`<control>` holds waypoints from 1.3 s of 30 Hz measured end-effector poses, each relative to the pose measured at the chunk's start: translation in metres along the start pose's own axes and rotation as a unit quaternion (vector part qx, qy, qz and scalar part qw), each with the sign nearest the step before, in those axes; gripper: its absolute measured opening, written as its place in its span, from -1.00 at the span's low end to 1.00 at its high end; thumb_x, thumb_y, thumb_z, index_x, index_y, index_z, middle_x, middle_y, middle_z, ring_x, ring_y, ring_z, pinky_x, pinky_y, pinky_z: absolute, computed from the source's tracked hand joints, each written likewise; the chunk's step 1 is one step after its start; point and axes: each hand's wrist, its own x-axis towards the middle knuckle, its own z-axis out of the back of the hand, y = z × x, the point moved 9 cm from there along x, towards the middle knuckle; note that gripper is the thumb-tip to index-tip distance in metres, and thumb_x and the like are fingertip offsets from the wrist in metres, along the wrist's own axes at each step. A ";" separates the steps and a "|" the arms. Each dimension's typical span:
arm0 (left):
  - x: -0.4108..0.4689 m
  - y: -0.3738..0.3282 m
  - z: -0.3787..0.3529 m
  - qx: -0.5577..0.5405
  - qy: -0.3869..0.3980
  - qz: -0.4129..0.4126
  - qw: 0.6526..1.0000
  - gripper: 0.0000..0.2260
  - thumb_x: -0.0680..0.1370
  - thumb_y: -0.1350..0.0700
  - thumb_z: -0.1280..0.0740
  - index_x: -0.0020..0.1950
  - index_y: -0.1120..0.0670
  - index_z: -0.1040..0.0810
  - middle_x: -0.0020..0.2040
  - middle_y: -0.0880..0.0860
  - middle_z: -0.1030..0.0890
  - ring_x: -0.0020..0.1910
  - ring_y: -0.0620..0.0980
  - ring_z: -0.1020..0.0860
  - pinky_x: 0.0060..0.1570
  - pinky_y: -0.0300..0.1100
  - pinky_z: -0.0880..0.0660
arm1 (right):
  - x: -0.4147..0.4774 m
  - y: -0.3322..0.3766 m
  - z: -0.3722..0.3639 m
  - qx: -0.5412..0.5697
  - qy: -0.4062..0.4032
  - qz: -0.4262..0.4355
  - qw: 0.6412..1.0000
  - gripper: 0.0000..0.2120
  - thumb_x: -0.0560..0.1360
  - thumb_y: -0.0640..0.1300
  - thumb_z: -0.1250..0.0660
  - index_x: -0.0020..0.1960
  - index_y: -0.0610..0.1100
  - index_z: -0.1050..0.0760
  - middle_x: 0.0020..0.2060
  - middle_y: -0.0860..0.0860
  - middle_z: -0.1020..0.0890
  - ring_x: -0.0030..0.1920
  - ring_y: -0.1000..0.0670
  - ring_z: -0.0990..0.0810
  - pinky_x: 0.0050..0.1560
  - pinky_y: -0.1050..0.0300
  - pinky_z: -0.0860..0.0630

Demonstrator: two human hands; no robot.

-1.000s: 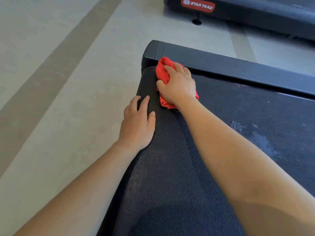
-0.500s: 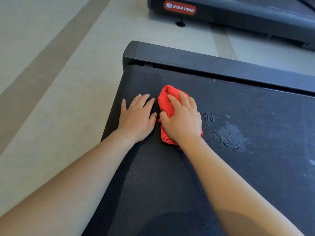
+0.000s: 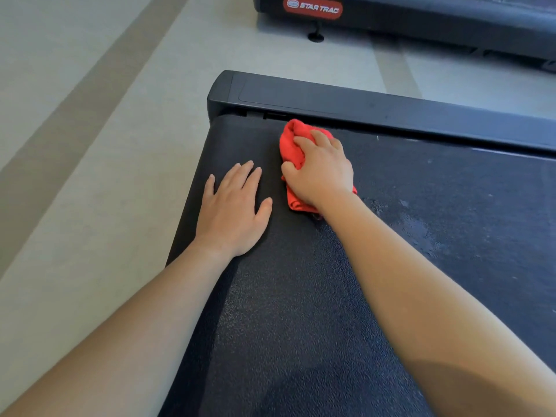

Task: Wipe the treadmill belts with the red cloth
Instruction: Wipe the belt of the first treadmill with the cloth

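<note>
Right hand: I see the right hand [image 3: 323, 173] curled over the red cloth [image 3: 293, 142], thumb tucked at its near-left edge and fingers bent across the top, gripping and pressing it down on the belt.
Left hand: the left hand [image 3: 233, 212] lies flat, palm down, fingers straight and slightly spread, holding nothing, on the treadmill belt [image 3: 301, 311] near its left edge.
Hand spacing: the 2 hands sit just beside each other, apart.
Cloth condition: bunched into a wad, bright red, mostly covered by the hand, showing at the far and near ends.
Cloth position: on the belt, its far end just beside the black end rail [image 3: 376, 108].
Belt condition: black, pebbled texture. I note a wet patch [image 3: 415, 230] to the right of the right forearm.
Change from 0.5 s ago: the cloth and right hand have moved from mid-belt up toward the rail. The left hand stays flat.
Surroundings: a second treadmill [image 3: 436, 28] with a red Star Trac badge [image 3: 313, 9] stands beyond, on pale floor [image 3: 90, 145].
</note>
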 end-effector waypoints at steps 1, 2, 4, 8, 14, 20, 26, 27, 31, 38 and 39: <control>0.000 0.001 0.000 0.000 0.000 0.003 1.000 -0.48 0.59 -0.12 -0.07 0.53 0.01 -0.12 0.55 -0.05 -0.08 0.53 -0.07 0.00 0.48 0.08 0.06 | -0.013 0.000 0.001 -0.001 -0.002 0.003 1.000 -0.48 0.48 0.10 -0.19 0.42 0.04 -0.30 0.44 0.04 -0.28 0.41 -0.10 -0.19 0.23 -0.10 -0.34; 0.000 0.001 -0.001 0.001 0.000 0.005 1.000 -0.47 0.59 -0.12 -0.07 0.53 0.02 -0.12 0.55 -0.04 -0.08 0.53 -0.06 0.00 0.48 0.07 0.06 | -0.026 -0.001 0.003 -0.002 -0.007 0.007 1.000 -0.48 0.47 0.10 -0.20 0.42 0.04 -0.31 0.43 0.04 -0.29 0.40 -0.09 -0.20 0.22 -0.09 -0.35; 0.000 0.002 -0.002 0.006 -0.001 0.004 1.000 -0.46 0.59 -0.13 -0.06 0.53 0.03 -0.11 0.56 -0.03 -0.07 0.53 -0.06 0.01 0.48 0.07 0.06 | -0.047 -0.003 0.004 -0.003 -0.017 0.017 1.000 -0.47 0.46 0.10 -0.22 0.42 0.05 -0.31 0.43 0.05 -0.29 0.41 -0.08 -0.19 0.22 -0.09 -0.35; 0.000 0.001 -0.003 0.015 0.002 0.004 1.000 -0.46 0.59 -0.13 -0.04 0.54 0.02 -0.09 0.56 -0.03 -0.05 0.53 -0.05 0.02 0.48 0.08 0.06 | -0.044 -0.004 0.002 0.002 -0.049 0.016 0.999 -0.48 0.46 0.08 -0.21 0.40 0.04 -0.33 0.43 0.05 -0.30 0.41 -0.09 -0.19 0.21 -0.11 -0.35; 0.001 0.002 -0.003 0.020 0.000 0.007 1.000 -0.47 0.59 -0.14 -0.03 0.54 -0.01 -0.08 0.56 -0.08 -0.05 0.53 -0.06 0.02 0.48 0.08 0.06 | 0.023 0.001 -0.006 -0.008 -0.034 0.013 0.999 -0.49 0.48 0.07 -0.15 0.42 0.01 -0.29 0.45 0.02 -0.26 0.43 -0.11 -0.17 0.24 -0.14 -0.36; 0.002 0.003 0.000 0.000 -0.005 0.016 1.000 -0.52 0.60 -0.10 -0.06 0.51 -0.02 -0.17 0.54 -0.08 -0.12 0.52 -0.08 -0.03 0.47 0.07 0.02 | 0.006 0.000 -0.005 0.010 -0.001 -0.004 1.000 -0.45 0.49 0.09 -0.18 0.46 0.03 -0.24 0.51 0.01 -0.17 0.48 -0.10 -0.10 0.30 -0.11 -0.27; -0.011 -0.007 0.004 0.009 0.014 0.006 1.000 -0.53 0.62 -0.06 -0.05 0.52 0.02 -0.15 0.55 -0.03 -0.12 0.53 -0.02 -0.04 0.47 0.08 0.01 | -0.110 -0.021 0.008 -0.008 -0.008 0.002 1.000 -0.43 0.45 0.10 -0.20 0.45 0.05 -0.26 0.50 0.03 -0.17 0.47 -0.09 -0.11 0.25 -0.08 -0.33; -0.017 -0.011 0.002 0.013 0.015 0.002 1.000 -0.53 0.62 -0.06 -0.04 0.52 0.02 -0.14 0.55 -0.03 -0.12 0.53 -0.01 -0.03 0.47 0.08 0.00 | -0.125 -0.025 0.009 -0.009 -0.022 0.005 1.000 -0.43 0.44 0.11 -0.19 0.44 0.05 -0.27 0.49 0.03 -0.19 0.46 -0.09 -0.13 0.24 -0.07 -0.35; -0.044 -0.029 -0.007 0.028 0.028 -0.018 0.999 -0.50 0.62 -0.08 -0.03 0.53 0.04 -0.10 0.56 -0.01 -0.07 0.54 0.01 0.00 0.47 0.02 0.01 | -0.106 -0.036 0.012 -0.004 -0.034 -0.013 0.999 -0.47 0.45 0.08 -0.21 0.40 0.03 -0.31 0.47 0.03 -0.23 0.44 -0.10 -0.16 0.22 -0.11 -0.35; -0.070 -0.040 -0.008 0.024 0.031 -0.008 0.999 -0.51 0.62 -0.07 -0.03 0.54 0.04 -0.11 0.56 -0.03 -0.07 0.54 0.00 0.01 0.47 0.01 0.02 | -0.122 -0.038 0.016 -0.009 -0.002 -0.025 1.000 -0.45 0.46 0.09 -0.20 0.43 0.01 -0.28 0.49 0.00 -0.20 0.44 -0.11 -0.14 0.23 -0.12 -0.34; -0.073 -0.042 -0.008 0.021 0.031 -0.011 0.999 -0.51 0.62 -0.07 -0.03 0.53 0.04 -0.11 0.56 -0.03 -0.07 0.54 0.01 0.01 0.47 0.01 0.02 | -0.142 -0.041 0.017 -0.013 -0.011 -0.028 0.999 -0.46 0.45 0.09 -0.20 0.41 0.01 -0.29 0.48 0.01 -0.20 0.44 -0.11 -0.15 0.21 -0.11 -0.36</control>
